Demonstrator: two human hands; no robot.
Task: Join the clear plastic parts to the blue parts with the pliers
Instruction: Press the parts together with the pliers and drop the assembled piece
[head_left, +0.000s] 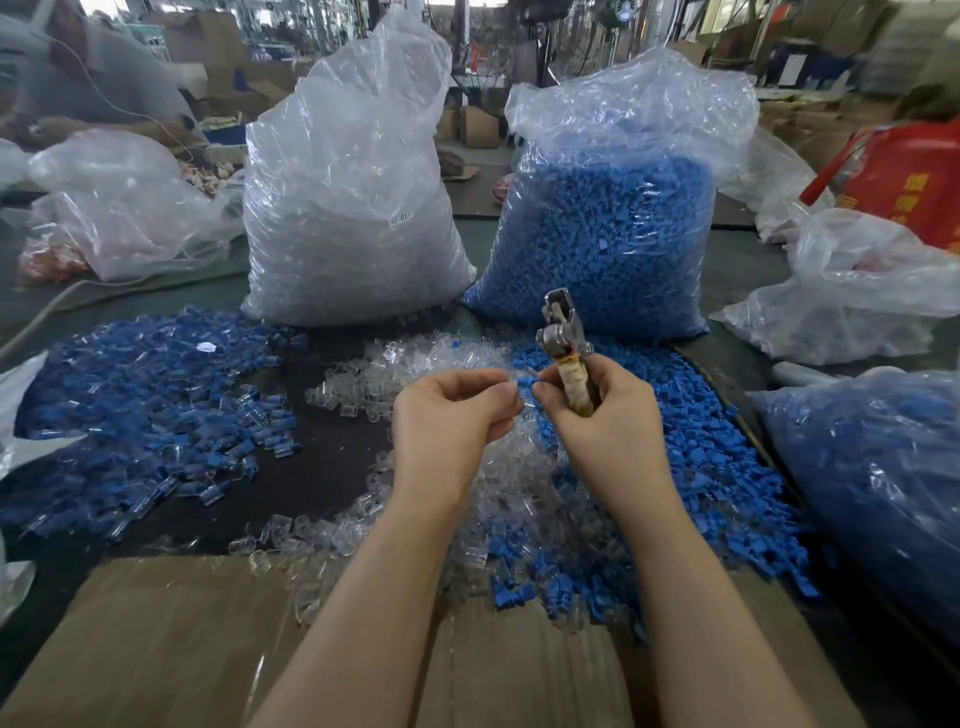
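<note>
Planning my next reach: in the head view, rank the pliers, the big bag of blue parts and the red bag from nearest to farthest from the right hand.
1. Pliers: gripped in the right hand.
2. Big bag of blue parts: behind the hand.
3. Red bag: far right, at the back.

factory floor | bulk part sacks (353, 208) | cardboard cartons (475, 124) | worktable (332, 467)

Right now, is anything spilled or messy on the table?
Yes. Loose blue parts and clear parts lie in heaps across the table, some spilling onto the cardboard. That looks like working stock, not an accident.
</note>
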